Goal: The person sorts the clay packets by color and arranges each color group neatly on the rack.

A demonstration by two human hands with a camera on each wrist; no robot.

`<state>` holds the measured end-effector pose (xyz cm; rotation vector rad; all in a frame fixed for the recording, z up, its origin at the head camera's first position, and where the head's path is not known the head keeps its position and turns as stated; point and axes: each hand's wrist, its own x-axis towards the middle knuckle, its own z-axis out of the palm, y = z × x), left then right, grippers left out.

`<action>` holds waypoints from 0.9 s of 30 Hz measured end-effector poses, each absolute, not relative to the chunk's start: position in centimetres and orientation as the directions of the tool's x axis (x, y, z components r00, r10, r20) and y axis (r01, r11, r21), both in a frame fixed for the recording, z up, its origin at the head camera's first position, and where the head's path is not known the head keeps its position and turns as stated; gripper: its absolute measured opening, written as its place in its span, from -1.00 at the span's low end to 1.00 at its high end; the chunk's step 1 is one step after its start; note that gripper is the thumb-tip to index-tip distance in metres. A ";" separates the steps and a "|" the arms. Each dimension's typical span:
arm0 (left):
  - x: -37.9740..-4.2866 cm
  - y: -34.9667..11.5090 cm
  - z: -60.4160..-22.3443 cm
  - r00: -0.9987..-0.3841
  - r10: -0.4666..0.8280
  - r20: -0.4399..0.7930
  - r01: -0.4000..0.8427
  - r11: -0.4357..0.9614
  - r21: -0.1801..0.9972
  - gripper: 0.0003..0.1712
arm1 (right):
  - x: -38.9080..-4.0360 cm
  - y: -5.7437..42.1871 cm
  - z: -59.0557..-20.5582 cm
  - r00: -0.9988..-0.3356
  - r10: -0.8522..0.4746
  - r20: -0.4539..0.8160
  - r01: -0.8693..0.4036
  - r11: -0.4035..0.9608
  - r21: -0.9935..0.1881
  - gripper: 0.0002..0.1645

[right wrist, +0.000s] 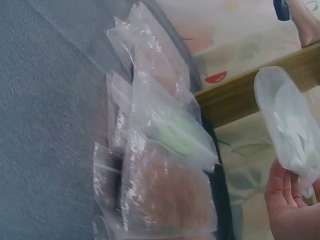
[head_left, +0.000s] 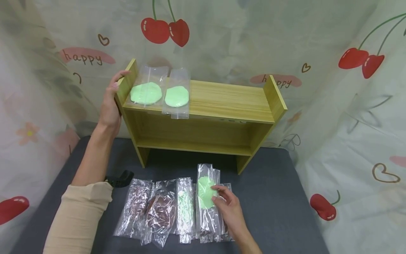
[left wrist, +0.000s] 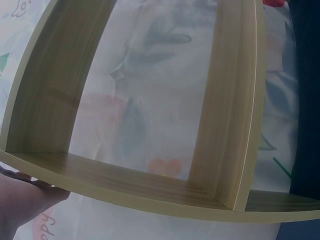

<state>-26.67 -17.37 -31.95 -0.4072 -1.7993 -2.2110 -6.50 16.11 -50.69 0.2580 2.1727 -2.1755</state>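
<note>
My left hand (head_left: pixel 111 106) grips the left side panel of a small wooden shelf (head_left: pixel 234 102), fingers curled over the panel's edge. In the left wrist view that hand (left wrist: pixel 30 202) shows at the lower left, its fingertips hidden behind the panel. Between thumb and fingers, my right hand (head_left: pixel 229 208) pinches a clear plastic bag with a flat light-green disc (head_left: pixel 205 192) inside. This bag (right wrist: pixel 287 117) hangs up in front of the hand in the right wrist view. Two similar bags with green discs (head_left: pixel 146 93) (head_left: pixel 177 96) lie side by side on the shelf's top board, at its left end.
On the dark grey table (head_left: pixel 272 211), several clear bags lie in an overlapping row, some with brown contents (head_left: pixel 161 211) and one with green (head_left: pixel 184 206). A black strap (head_left: pixel 120 179) is around the left wrist. A cherry-print cloth (head_left: pixel 219 42) hangs behind the shelf.
</note>
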 end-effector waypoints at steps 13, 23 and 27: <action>-26.8 -17.4 -31.9 -0.927 -0.027 0.373 0.372 -0.178 0.911 -0.46 | -7.5 17.9 -47.4 -1.000 -0.010 -0.029 0.029 0.037 -0.999 -0.51; -26.9 -17.5 -32.1 -0.921 -0.021 0.389 0.385 -0.192 0.903 -0.46 | -8.1 19.3 -43.6 -0.996 -0.057 0.071 -0.074 0.055 -0.996 -0.45; -26.9 -17.6 -32.2 -0.917 -0.016 0.399 0.393 -0.208 0.896 -0.47 | -8.3 19.6 -42.2 -0.993 -0.056 0.107 -0.112 0.092 -0.989 -0.47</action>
